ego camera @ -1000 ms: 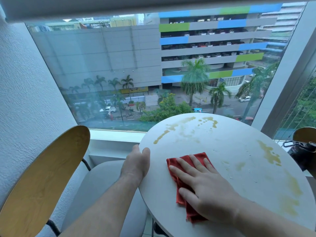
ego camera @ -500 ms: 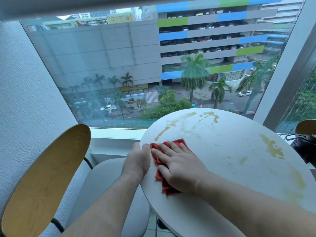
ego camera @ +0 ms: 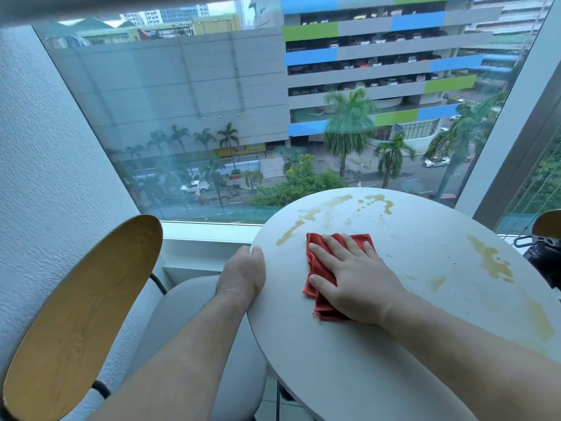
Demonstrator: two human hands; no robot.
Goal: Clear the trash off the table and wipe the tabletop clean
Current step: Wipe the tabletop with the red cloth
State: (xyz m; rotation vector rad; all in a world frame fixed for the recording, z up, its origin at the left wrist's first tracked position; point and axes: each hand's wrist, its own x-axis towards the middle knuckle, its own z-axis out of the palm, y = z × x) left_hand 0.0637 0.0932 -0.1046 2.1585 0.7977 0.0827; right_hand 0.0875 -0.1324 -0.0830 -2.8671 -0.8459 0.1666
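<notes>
Where right hand (ego camera: 355, 281) lies flat, fingers straight and spread, red cloth (ego camera: 317, 264) sits pinned on table (ego camera: 328, 366), left of centre. Cloth judged soft, light, quick to bunch; press under whole palm. Left hand (ego camera: 243, 271) grips table rim, fingers curled. Tabletop smooth, round; yellowish stains (ego camera: 491, 262) far and right. Chair (ego camera: 82, 314) left; window (ego camera: 212, 101) beyond.

The right hand (ego camera: 355, 281) covers much of the red cloth (ego camera: 318, 262); the left hand (ego camera: 241, 275) hides its fingers.

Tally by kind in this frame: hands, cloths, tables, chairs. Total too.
Hands: 2 (left hand, right hand)
Cloth: 1, red
Table: 1
Chair: 1 (cut-off wooden back at right edge not counted)
Total: 5
</notes>
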